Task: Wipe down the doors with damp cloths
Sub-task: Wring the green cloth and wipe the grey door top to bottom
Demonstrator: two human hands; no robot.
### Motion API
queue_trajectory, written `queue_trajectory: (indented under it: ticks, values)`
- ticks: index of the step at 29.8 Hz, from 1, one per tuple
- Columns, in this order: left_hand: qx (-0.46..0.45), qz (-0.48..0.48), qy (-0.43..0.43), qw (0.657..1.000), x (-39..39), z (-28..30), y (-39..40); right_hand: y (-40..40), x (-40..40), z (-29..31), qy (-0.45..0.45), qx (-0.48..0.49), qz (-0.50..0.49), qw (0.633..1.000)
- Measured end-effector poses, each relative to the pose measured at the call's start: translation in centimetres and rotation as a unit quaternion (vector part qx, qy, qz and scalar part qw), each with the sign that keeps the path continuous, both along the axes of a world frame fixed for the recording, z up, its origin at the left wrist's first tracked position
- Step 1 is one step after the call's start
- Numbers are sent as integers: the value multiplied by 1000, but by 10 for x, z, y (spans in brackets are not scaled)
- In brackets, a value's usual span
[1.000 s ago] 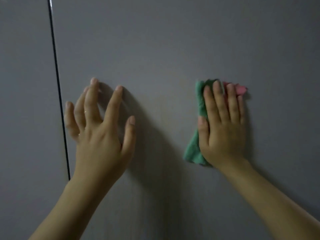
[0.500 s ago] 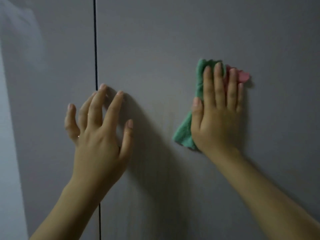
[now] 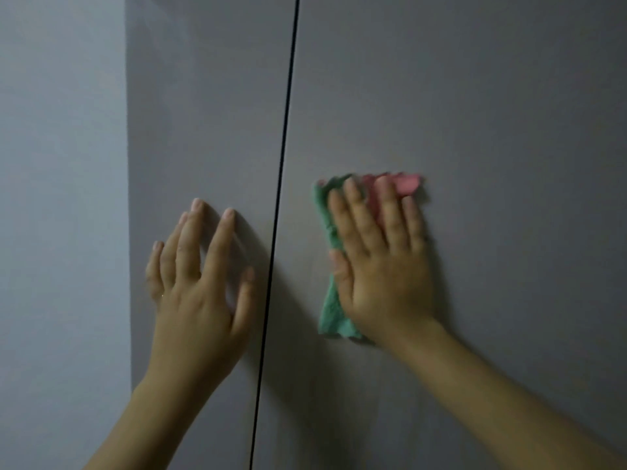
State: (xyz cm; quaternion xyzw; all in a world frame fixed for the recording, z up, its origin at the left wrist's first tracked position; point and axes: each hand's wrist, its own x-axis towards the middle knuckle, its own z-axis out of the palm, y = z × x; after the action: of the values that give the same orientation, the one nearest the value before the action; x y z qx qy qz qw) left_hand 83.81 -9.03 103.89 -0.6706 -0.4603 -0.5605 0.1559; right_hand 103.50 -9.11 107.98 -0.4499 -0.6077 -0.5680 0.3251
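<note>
Green and pink cloth point(image 3: 330, 310) lies flat against the right-hand door point(image 3: 475, 130), pinned there under my right hand point(image 3: 383, 266). My fingers point(image 3: 359, 218) are straight and close together, pointing up, so the palm presses the fabric onto the panel rather than clutching it. Green shows along the thumb side and below the heel of my palm; the pink part point(image 3: 407, 184) peeks out past my fingertips (its edges are a little blurred). The cloth sits just to the right of the dark gap point(image 3: 281, 198) that runs between the two grey panels.

On the other side of that gap my left hand point(image 3: 196, 293) rests on the left door point(image 3: 203, 113), fingers spread and straight, holding nothing. Its thumb lies near the gap without crossing it. I cannot tell whether the whole palm touches or only the fingertips.

Further left, beyond the door's outer edge, a paler bluish wall point(image 3: 61, 198) fills the rest of the view. Both my forearms reach up from the bottom, bare to the frame's edge.
</note>
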Motion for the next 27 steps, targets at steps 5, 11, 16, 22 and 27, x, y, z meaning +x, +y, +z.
queue_trajectory:
  ticks: [5,11,16,22,27]
  values:
    - [35,-32,-3,999,-18,-6,1,-8,18,0,-133,-50,2,990]
    - [1,-20,-100,995,-47,-22,15,16,-45,61,41,35,-1,999]
    - [-28,-99,-176,979,-49,-34,28,19,-71,11,-189,-74,11,979]
    - [-64,-210,-255,942,-61,-44,35,21,-68,87,-95,-9,1,995]
    - [-107,-267,-308,907,-67,-51,42,42,-136,113,-88,-35,-2,995]
